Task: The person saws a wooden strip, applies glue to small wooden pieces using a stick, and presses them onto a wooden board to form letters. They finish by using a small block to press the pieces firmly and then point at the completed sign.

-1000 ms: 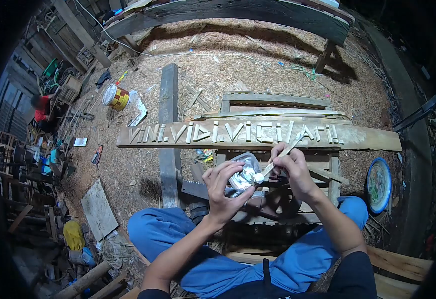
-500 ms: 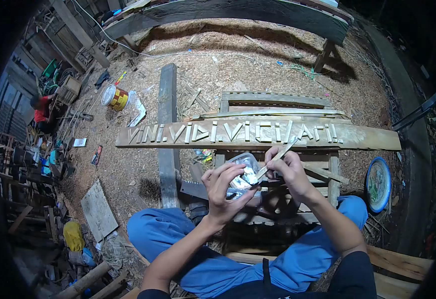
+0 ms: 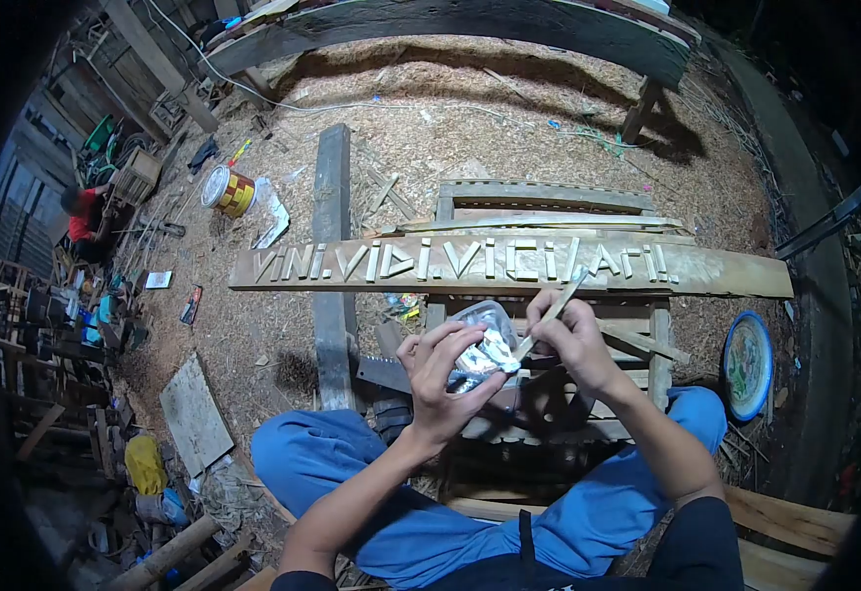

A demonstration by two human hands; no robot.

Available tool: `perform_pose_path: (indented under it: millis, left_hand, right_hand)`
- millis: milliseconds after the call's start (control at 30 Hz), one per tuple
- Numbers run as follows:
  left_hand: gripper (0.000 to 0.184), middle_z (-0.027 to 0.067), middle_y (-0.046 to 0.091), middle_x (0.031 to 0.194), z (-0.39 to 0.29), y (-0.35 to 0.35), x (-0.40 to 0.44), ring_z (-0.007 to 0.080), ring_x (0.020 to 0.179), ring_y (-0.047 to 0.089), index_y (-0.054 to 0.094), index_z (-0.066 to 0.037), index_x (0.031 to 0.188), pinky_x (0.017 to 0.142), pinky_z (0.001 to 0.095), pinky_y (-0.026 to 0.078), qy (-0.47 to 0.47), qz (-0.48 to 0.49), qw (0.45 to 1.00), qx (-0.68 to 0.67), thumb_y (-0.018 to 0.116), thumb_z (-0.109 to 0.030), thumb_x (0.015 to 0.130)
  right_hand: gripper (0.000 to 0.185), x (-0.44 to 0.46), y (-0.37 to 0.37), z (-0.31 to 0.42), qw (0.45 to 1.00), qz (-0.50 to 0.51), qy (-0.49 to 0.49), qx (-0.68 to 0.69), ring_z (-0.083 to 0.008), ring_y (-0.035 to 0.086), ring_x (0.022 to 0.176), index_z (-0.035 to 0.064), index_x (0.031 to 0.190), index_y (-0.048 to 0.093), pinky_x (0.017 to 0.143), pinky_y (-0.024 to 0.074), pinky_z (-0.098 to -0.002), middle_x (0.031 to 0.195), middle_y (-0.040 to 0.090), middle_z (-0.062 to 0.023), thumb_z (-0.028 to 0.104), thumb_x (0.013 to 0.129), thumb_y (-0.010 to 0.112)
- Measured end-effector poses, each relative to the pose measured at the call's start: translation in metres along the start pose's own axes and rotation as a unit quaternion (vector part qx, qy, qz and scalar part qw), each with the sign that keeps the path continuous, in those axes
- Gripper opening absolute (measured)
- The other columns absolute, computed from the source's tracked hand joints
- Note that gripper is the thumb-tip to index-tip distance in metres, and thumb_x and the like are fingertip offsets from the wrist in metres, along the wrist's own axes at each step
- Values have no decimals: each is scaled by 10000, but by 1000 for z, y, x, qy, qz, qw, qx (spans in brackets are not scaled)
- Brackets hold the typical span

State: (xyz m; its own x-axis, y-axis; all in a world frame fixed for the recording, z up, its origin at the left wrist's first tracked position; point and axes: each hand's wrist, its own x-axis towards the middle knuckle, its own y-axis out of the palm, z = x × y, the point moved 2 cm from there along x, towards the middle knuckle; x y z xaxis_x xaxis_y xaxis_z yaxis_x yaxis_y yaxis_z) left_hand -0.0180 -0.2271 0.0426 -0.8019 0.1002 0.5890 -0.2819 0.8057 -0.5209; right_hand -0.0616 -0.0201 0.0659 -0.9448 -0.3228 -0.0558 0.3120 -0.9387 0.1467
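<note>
My left hand [image 3: 442, 372] is wrapped round a clear plastic tub [image 3: 487, 317] and the crumpled silvery packet [image 3: 488, 355] inside it. In my right hand [image 3: 570, 337] a thin wooden stick [image 3: 561, 298] is pinched, slanting from upper right down to the tub. Its lower end is at the packet's right edge, by a whitish blob. Just beyond both hands lies a long wooden board [image 3: 726, 271] with raised pale wooden letters [image 3: 470, 260] reading "VINI.VIDI.VICI/Ari!". A saw blade [image 3: 383, 374] shows left of my left hand, its handle hidden.
Under the board are a slatted wooden frame [image 3: 659, 355] and a dark beam [image 3: 332, 197]. A round tray [image 3: 748, 364] sits at right, a yellow-red bucket [image 3: 228, 192] at upper left. Another person in red [image 3: 83, 217] is at far left. Wood shavings [image 3: 430, 108] cover the ground.
The stick has tilted slightly more upright, and its lower end has shifted a little at the packet's edge. The whitish blob there shows more plainly. My left hand stays nearly still.
</note>
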Motion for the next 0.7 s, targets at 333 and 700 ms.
perform_pose_path:
  millis: [333,700]
  left_hand:
    - [610,8,765,1188,0,-1,-1,200,1171,657,749,-107,1189,1042,381,348,-1,-2,1000,10,961,-199,625]
    - [602,18,759,1173,-2,-2,0,198,1165,653,757,-117,1191,1043,384,344,-18,1,1000,9,969,-215,636]
  right_hand:
    - [76,-1,4,2,1000,3,-23,8,-49,463,660,48,947,588,600,370,-237,762,539,28,119,970,604]
    - [90,-1,4,0,1000,16,-19,6,-55,505,697,51,959,589,634,413,-239,802,573,12,137,960,617]
